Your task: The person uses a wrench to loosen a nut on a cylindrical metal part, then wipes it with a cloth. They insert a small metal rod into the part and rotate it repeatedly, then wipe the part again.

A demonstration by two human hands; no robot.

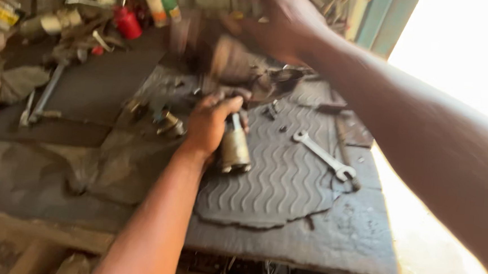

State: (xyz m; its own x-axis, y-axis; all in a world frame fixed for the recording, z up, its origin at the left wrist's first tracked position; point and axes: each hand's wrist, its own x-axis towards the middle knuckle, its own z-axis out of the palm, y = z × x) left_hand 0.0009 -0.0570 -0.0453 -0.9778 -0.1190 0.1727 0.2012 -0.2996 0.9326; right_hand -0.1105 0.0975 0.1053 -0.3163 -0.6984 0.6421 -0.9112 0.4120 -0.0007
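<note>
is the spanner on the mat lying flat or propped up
Lying flat: the spanner rests full length on the ribbed rubber mat, untouched by either hand.

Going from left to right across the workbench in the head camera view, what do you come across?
Long metal rod → red can → left hand gripping a brass-coloured cylinder → right hand → silver wrench on the ribbed rubber mat.

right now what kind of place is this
Probably a small repair workshop. The left hand grips a grimy metal cylinder over a worn rubber mat beside a spanner, with cans and bottles cluttering the back of the bench.
</note>
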